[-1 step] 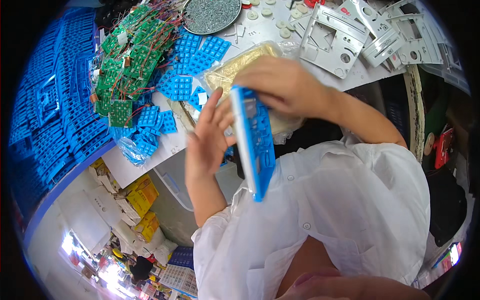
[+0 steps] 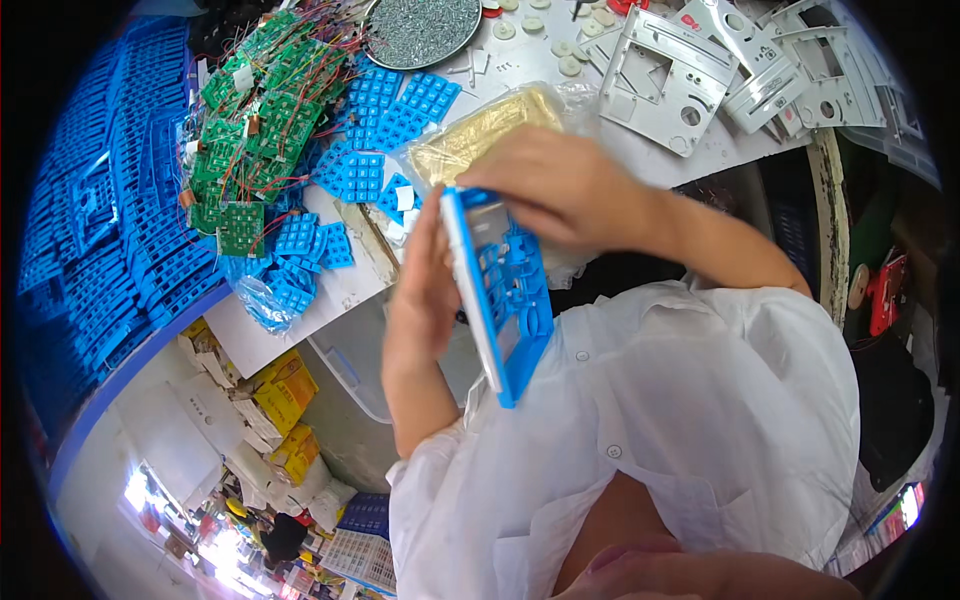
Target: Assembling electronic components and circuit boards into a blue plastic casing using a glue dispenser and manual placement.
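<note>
A blue plastic casing (image 2: 518, 290) with a white front face stands on edge before my chest, its ribbed, hollow inside turned right. My right hand (image 2: 560, 190) grips its upper end, the fingers bent over the rim and partly hidden behind it. Along the white face lies my left hand (image 2: 422, 290), fingers stretched upward and close together; its palm side is hidden from view. Just beyond both hands a gold-coloured slab (image 2: 480, 130) in clear plastic wrap rests on the table.
Green circuit boards with wires (image 2: 270, 110) are heaped at the left, beside blue keypads (image 2: 365, 175) and stacked blue casings (image 2: 110, 200). A round tray of small metal parts (image 2: 420, 35) sits at the back. Metal brackets (image 2: 665, 80) lie back right. Yellow boxes (image 2: 280, 390) stand below the table.
My left hand has come up against the casing's white face, its spread fingers now together. The casing's upper end has shifted slightly left, with my right hand still on it.
</note>
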The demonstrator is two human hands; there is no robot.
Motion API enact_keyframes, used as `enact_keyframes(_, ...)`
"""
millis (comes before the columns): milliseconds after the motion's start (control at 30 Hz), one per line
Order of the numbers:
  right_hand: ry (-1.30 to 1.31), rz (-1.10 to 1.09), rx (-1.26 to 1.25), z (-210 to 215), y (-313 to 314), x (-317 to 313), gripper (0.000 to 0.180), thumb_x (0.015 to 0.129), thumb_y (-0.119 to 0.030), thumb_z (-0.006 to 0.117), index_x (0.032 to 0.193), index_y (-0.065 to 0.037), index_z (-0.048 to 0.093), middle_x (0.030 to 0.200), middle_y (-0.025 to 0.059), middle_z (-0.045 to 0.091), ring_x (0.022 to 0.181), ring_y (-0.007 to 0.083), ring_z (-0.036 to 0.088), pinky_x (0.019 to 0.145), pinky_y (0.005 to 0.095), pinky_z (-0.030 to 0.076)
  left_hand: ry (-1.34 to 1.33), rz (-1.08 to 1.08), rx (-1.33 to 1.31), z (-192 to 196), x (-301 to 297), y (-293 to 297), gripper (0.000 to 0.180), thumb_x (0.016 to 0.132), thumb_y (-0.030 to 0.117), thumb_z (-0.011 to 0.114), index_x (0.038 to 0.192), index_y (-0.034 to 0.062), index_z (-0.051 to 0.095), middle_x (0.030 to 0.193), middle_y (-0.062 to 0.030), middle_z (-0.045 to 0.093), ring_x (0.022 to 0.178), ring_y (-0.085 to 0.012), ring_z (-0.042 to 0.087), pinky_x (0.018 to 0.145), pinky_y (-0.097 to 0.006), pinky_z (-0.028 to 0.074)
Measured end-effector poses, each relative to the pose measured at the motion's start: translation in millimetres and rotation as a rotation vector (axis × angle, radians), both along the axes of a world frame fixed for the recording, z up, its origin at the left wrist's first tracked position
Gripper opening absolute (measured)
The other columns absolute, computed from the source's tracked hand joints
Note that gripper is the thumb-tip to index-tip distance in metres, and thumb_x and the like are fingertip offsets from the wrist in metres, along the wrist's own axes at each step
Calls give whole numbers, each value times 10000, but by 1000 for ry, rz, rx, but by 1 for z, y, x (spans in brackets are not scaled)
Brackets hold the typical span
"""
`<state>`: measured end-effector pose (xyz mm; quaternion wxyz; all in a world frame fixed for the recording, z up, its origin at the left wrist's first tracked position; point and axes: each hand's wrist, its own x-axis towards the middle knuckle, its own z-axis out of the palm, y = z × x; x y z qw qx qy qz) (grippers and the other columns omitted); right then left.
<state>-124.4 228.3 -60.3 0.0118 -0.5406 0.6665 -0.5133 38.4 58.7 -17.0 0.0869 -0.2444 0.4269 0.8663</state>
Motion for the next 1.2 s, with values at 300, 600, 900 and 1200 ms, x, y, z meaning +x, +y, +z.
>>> enact_keyframes(300,-179,-153,130,35,17,9,834,820,-177,827,1526,-35,407,1458,173,528,1066,277,635,912,390,521,43,319,-506,27,34,16,740,953,-37,576,1601,-38,217,1393,-222,585,1264,-285,606,1085,-392,464)
enact_keyframes(600,-584,-262,286,7,44,7,830,834,-18,782,1557,-77,379,1360,181,577,744,132,658,661,271,559,222,270,-887,-56,-10,23,719,987,16,573,1601,-46,205,1213,-203,671,1070,-230,687,868,-337,556)
enact_keyframes(900,35,-307,479,-1,39,-10,466,871,-157,776,1318,-122,649,1116,97,646,731,216,669,637,306,539,-57,-152,-1457,-42,-14,10,676,943,181,693,1532,-7,419,607,-65,570,517,-158,557,502,-313,408)
enact_keyframes(1200,108,-245,641,-6,51,-5,462,866,-233,780,1301,-112,680,881,75,728,728,246,704,624,353,534,197,-148,-1728,-49,-13,-1,596,897,188,751,1457,94,569,1001,-130,651,908,-224,618,822,-399,468)
